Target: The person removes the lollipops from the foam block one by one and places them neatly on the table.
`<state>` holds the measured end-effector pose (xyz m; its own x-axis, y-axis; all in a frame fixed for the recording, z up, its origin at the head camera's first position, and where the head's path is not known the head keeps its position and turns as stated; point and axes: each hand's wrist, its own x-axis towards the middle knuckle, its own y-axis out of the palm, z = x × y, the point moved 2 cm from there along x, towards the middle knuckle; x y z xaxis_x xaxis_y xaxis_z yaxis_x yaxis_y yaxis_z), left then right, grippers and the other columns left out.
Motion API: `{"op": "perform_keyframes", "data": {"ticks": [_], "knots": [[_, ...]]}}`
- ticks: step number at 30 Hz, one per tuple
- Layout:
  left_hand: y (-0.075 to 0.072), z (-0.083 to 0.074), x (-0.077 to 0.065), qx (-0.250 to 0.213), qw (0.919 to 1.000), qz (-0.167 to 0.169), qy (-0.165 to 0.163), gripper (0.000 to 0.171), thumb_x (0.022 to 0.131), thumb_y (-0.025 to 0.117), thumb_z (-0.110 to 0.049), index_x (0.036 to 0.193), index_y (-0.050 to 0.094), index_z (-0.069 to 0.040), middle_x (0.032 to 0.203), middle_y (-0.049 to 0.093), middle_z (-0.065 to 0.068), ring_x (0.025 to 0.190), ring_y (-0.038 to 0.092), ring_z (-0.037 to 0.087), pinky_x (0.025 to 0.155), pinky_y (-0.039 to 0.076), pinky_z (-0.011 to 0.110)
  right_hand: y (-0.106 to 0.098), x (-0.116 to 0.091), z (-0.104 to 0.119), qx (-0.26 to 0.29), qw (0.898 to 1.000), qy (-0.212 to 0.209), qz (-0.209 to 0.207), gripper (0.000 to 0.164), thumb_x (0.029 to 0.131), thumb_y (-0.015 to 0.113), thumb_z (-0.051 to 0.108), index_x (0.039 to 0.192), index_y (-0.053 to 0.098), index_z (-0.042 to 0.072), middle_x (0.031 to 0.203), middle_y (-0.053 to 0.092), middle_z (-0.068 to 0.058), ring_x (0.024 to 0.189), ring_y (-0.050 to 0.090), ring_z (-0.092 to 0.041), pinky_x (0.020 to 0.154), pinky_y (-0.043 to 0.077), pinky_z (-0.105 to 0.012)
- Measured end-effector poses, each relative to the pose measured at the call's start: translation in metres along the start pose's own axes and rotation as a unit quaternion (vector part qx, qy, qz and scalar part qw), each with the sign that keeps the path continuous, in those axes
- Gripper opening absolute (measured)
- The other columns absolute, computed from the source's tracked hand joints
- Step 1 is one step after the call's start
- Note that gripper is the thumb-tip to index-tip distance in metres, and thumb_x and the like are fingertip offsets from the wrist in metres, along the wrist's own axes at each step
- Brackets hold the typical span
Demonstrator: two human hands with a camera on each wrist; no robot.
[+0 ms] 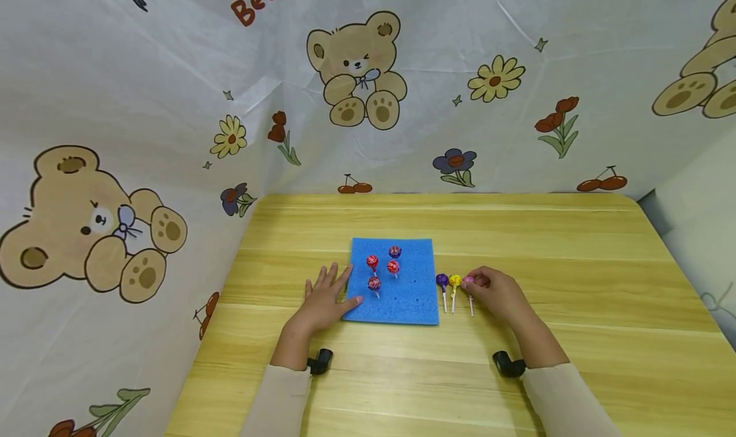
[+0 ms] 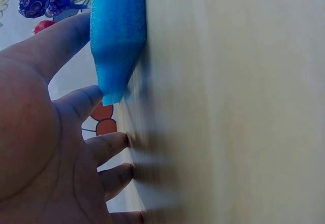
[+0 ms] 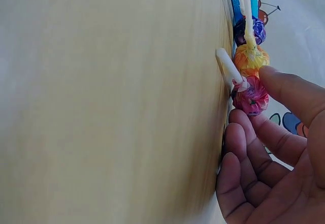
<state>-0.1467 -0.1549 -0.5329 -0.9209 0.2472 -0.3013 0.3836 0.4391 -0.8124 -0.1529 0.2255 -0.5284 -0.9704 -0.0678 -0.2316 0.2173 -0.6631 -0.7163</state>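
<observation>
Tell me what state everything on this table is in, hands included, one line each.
Blue foam sheet: lying flat, small holes showing.
Four lollipops: wrapped, stuck upright in the foam.
Purple lollipop: wrapped, lying beside the sheet.
Yellow lollipop: wrapped, lying next to the purple one.
Pink lollipop: wrapped, head held in the right hand.
Left hand: fingers spread, thumb on the sheet.

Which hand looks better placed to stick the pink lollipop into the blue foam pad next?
The right hand, I'd say: it pinches the pink lollipop, right of the blue foam pad. The left hand touches the pad's left side, holding no lollipop.
</observation>
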Motion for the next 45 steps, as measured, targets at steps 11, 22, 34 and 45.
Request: {"op": "perform_keyframes", "data": {"ticks": [11, 22, 34, 45], "knots": [[0.0, 0.001, 0.0, -0.002, 1.0, -0.006, 0.003, 0.08, 0.097, 0.055, -0.061, 0.163, 0.018, -0.034, 0.172, 0.005, 0.01, 0.159, -0.005, 0.037, 0.121, -0.006, 0.071, -0.001, -0.004, 0.002, 0.007, 1.0, 0.008, 0.008, 0.037, 0.098, 0.067, 0.028, 0.123, 0.064, 0.001, 0.099, 0.067, -0.011, 0.088, 0.06, -0.022, 0.074, 0.048, -0.032], [0.0, 0.0, 0.0, -0.004, 1.0, 0.0, -0.002, 0.081, 0.097, 0.055, -0.062, 0.163, 0.015, -0.037, 0.172, 0.004, 0.008, 0.159, -0.006, 0.035, 0.121, -0.007, 0.069, -0.003, -0.006, -0.002, 0.024, 1.0, 0.014, 0.012, 0.045, 0.099, 0.067, 0.032, 0.128, 0.061, -0.001, 0.108, 0.068, -0.014, 0.097, 0.063, -0.025, 0.08, 0.051, -0.035], [-0.001, -0.001, -0.001, -0.008, 0.9999, -0.008, 0.004, 0.08, 0.097, 0.056, -0.06, 0.163, 0.018, -0.034, 0.172, 0.006, 0.01, 0.159, -0.005, 0.037, 0.121, -0.007, 0.071, -0.006, -0.009, -0.006, 0.049, 0.998, -0.014, -0.042, 0.041, 0.102, 0.059, 0.025, 0.133, 0.06, -0.002, 0.112, 0.066, -0.017, 0.099, 0.062, -0.027, 0.079, 0.049, -0.028], [0.0, 0.0, -0.001, -0.004, 1.0, -0.008, 0.004, 0.08, 0.097, 0.056, -0.06, 0.163, 0.019, -0.033, 0.172, 0.006, 0.011, 0.159, -0.005, 0.038, 0.12, -0.006, 0.071, -0.004, -0.015, -0.002, 0.122, 0.981, -0.059, -0.142, 0.043, 0.104, 0.057, 0.033, 0.134, 0.061, 0.002, 0.12, 0.065, -0.014, 0.108, 0.06, -0.017, 0.085, 0.044, -0.01]]}}
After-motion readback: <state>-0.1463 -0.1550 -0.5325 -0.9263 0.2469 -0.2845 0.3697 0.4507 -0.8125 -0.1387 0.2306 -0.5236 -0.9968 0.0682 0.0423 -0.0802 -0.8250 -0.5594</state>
